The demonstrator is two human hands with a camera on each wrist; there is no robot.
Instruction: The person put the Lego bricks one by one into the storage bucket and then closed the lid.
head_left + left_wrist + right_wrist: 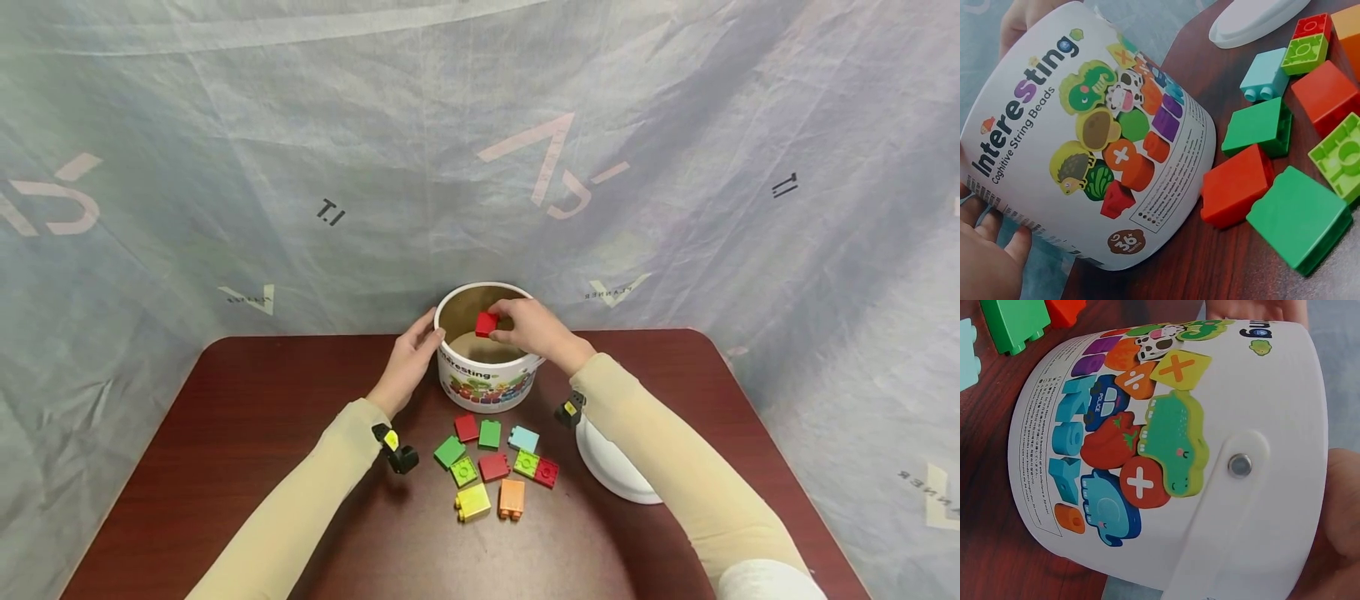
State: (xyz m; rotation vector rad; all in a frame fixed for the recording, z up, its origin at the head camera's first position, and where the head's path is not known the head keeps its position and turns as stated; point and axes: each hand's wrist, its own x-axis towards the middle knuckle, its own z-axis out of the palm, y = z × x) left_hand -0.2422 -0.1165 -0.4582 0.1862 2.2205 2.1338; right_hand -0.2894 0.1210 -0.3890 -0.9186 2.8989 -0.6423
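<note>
A white bucket [486, 402] with printed pictures and the word "Interesting" stands upright, lidless, near the back of the table. My left hand [408, 358] holds its left side, with the thumb at the rim; the left wrist view shows that hand's fingers [1017, 247] against the wall. Over the bucket's mouth, my right hand [536, 329] pinches a red toy brick [487, 324] between thumb and fingers. In the right wrist view the bucket wall hides the brick and most of the right hand [1344, 519].
Several toy bricks lie in front of the bucket, among them a green brick [490, 434], a light blue brick [523, 439], a yellow brick [473, 502] and an orange brick [512, 497]. A white lid [611, 462] lies partly under the right forearm. Grey fabric [420, 167] hangs behind the table.
</note>
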